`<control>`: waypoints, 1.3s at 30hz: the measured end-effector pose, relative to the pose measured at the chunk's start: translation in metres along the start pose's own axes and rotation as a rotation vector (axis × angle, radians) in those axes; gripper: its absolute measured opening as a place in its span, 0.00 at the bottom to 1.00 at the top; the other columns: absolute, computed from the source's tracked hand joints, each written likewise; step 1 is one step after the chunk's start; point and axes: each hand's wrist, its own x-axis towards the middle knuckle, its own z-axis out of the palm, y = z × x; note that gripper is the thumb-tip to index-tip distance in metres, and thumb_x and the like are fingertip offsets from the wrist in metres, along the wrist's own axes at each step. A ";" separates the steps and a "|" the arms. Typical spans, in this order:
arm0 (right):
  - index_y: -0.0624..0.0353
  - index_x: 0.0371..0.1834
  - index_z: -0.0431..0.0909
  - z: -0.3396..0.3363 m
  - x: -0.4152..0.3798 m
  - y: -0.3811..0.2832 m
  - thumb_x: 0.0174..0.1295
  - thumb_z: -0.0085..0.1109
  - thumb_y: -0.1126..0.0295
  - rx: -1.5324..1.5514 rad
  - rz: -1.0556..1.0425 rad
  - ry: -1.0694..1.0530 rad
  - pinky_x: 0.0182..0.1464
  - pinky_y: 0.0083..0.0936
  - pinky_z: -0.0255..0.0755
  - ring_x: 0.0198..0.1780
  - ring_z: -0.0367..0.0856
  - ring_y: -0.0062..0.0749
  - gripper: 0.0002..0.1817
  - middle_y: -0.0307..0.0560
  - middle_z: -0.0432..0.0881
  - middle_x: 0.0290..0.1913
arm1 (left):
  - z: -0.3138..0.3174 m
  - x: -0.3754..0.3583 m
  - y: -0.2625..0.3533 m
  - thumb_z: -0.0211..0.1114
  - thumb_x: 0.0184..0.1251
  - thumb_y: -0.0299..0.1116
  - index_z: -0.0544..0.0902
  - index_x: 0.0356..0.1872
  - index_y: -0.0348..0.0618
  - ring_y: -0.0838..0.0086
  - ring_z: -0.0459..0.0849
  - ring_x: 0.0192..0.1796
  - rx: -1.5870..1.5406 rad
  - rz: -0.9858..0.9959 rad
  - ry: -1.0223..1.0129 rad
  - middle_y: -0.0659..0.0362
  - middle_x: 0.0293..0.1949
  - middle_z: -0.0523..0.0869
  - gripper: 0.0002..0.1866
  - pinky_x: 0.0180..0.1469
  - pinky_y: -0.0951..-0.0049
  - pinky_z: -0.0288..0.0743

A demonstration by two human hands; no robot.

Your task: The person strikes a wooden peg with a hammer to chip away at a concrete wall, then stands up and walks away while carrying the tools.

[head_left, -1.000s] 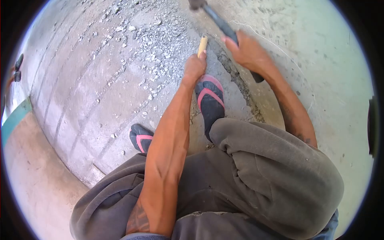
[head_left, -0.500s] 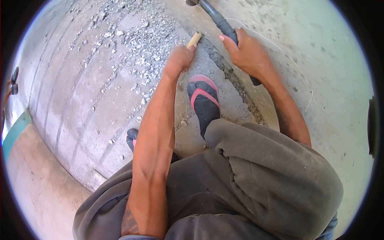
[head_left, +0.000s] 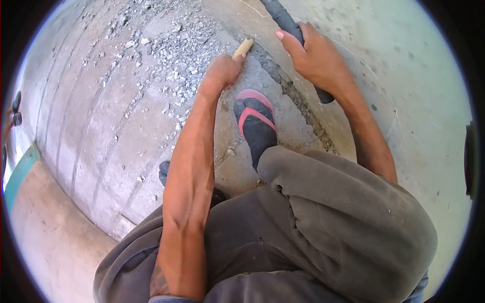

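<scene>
My left hand [head_left: 223, 71] is closed around a short tan rod [head_left: 244, 47], whose upper end sticks out above the fist beside the chipped groove [head_left: 288, 88] in the concrete. To the right, my right hand [head_left: 319, 56] grips a dark, wrapped handle [head_left: 283, 18]. Its lower end shows below the wrist, while the upper end runs out of the frame at the top, so the tool's head is hidden. Between the arms, a foot in a dark sock and a pink sandal [head_left: 257, 117] rests on the floor just left of the groove.
Grey rubble [head_left: 177, 63] lies scattered over the scored floor at the upper left. A curved ledge with a green edge [head_left: 21, 174] is at the lower left. Part of another person's dark footwear [head_left: 17, 110] shows at the far left edge.
The dark tool in my right hand has moved up, and its head has left the frame. My left hand and the tan rod have shifted slightly left in the view.
</scene>
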 end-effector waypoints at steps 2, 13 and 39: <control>0.76 0.42 0.75 0.025 -0.005 0.018 0.68 0.50 0.47 -0.108 0.036 0.003 0.45 0.48 0.74 0.40 0.82 0.67 0.31 0.76 0.80 0.36 | 0.005 -0.001 0.000 0.49 0.72 0.56 0.85 0.36 0.29 0.44 0.86 0.43 0.091 0.039 0.066 0.36 0.35 0.86 0.33 0.50 0.52 0.77; 0.76 0.47 0.75 0.057 -0.017 0.045 0.68 0.50 0.47 -0.131 0.133 -0.111 0.50 0.51 0.73 0.46 0.80 0.69 0.32 0.77 0.80 0.39 | 0.042 0.009 -0.023 0.50 0.72 0.56 0.83 0.36 0.24 0.37 0.83 0.41 0.082 0.151 0.121 0.30 0.31 0.82 0.34 0.45 0.47 0.76; 0.73 0.42 0.75 0.049 -0.024 0.053 0.68 0.49 0.45 -0.129 0.154 -0.199 0.45 0.49 0.72 0.41 0.81 0.66 0.32 0.73 0.80 0.34 | -0.011 -0.023 -0.004 0.54 0.71 0.57 0.76 0.27 0.42 0.79 0.67 0.14 -0.333 -0.159 -0.231 0.65 0.17 0.72 0.27 0.15 0.74 0.59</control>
